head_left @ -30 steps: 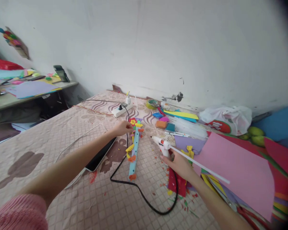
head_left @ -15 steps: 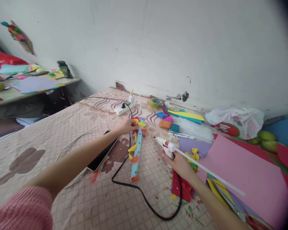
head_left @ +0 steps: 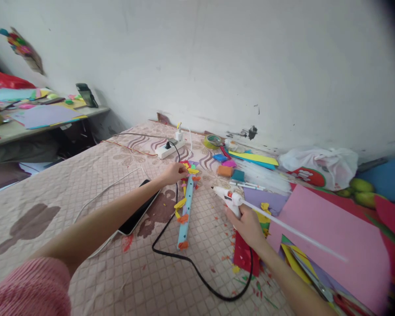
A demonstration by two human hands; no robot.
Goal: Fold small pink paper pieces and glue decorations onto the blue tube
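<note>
My left hand is closed in a pinch at the far end of a light-blue paper strip. Yellow, orange and red paper pieces decorate the strip, with a yellow piece sticking out along its left side. What exactly lies between the fingertips is partly hidden. To the right, my right hand is wrapped round a white hot glue gun, its nozzle pointing left towards the strip but apart from it. A long clear glue stick sticks out of the gun's back.
A black cord loops across the tablecloth. A phone lies under my left forearm. The power strip stands near the wall. Coloured clay blocks, tape, pink paper, scissors and a plastic bag lie on the right.
The glue gun has tilted slightly, and the back end of its glue stick has swung right and blurs. My left hand keeps its pinch at the strip's end. The view has shifted a little.
</note>
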